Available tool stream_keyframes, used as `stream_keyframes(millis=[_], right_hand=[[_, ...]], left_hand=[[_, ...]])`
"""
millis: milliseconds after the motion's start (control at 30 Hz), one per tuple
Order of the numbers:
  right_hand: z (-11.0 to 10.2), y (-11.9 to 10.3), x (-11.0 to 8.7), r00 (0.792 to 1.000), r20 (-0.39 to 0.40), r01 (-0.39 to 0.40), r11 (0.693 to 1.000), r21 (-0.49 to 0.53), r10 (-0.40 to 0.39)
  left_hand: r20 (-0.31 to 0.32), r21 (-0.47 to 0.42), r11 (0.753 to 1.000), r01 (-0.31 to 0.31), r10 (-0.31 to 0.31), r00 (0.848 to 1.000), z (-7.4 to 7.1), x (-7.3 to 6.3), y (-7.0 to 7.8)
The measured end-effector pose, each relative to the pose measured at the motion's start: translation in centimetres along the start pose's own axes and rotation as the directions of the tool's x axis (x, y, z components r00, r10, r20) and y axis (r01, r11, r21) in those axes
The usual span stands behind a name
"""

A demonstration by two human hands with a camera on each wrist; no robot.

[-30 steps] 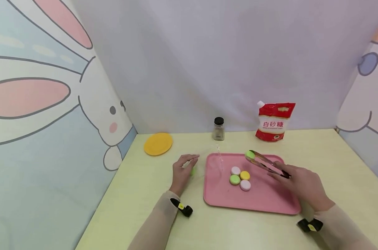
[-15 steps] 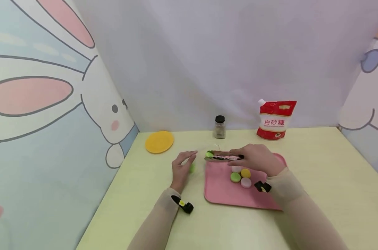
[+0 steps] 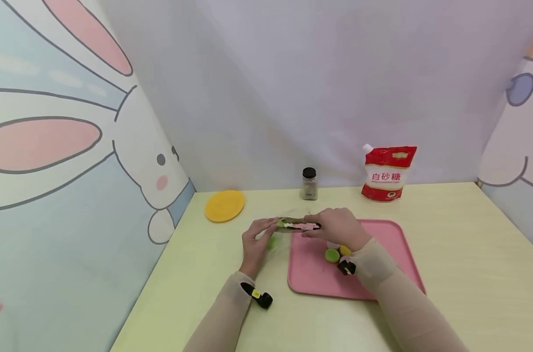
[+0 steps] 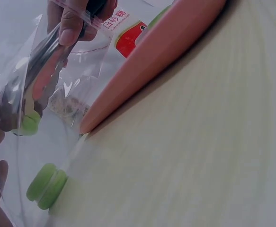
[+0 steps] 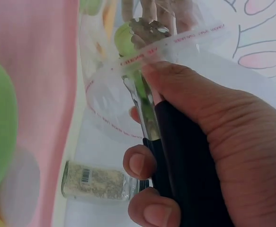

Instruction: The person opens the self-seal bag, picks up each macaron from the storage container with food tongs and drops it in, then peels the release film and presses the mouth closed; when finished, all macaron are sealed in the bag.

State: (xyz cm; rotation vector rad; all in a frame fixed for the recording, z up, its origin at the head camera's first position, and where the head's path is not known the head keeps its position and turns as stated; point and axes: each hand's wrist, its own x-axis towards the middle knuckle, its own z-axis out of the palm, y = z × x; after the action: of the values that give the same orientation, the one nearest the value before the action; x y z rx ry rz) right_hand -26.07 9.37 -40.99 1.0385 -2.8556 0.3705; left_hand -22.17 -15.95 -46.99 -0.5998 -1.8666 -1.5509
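My left hand [image 3: 254,244] holds a clear zip-seal plastic bag [image 5: 107,106], its mouth spread towards the right. A green macaron [image 4: 45,187] sits low in the bag. My right hand [image 3: 337,227] grips metal tongs [image 3: 299,226] by their black handles [image 5: 187,161]. Between the tongs' tips, a second green macaron [image 4: 30,124] is inside the bag, close to the left fingers. On the pink tray [image 3: 315,281], under the right wrist, lie a green macaron [image 3: 332,255], a yellow macaron [image 3: 344,250] and pale pink macarons, partly covered by the right hand and wrist camera.
An orange-yellow plate [image 3: 224,206] lies at the table's back left. Behind the tray stand a black-capped glass jar [image 3: 309,185] and a red-and-white sugar pouch [image 3: 387,173]. A pale wall closes the table's far side.
My right hand has swung the tongs and the green macaron leftward from above the tray into the bag. My left hand has stayed in place with the bag.
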Motion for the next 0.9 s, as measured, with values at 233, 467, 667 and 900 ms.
stream_keyframes(millis=[233,467,667,900], right_hand=[[-0.4,0.5,-0.1,1.000,-0.004,-0.027,1.000,-0.016,0.027],[-1.0,0.3,-0.9,0.999,0.026,-0.033,0.999,0.032,0.032],[-1.8,1.0,-2.9,0.997,0.011,-0.078,0.996,0.035,0.077],[-1.9,3.6,-7.5,0.976,-0.108,-0.184,0.981,0.064,0.190]], left_hand=[[0.003,-0.013,1.000,0.004,-0.004,1.000,-0.1,0.0,0.0],[0.008,0.000,0.999,0.034,-0.034,0.999,-0.1,-0.3,0.0],[0.015,0.004,0.997,0.076,-0.076,0.997,-0.3,-0.6,0.1],[0.022,-0.004,0.998,0.059,-0.059,0.998,-0.3,-0.5,0.1]])
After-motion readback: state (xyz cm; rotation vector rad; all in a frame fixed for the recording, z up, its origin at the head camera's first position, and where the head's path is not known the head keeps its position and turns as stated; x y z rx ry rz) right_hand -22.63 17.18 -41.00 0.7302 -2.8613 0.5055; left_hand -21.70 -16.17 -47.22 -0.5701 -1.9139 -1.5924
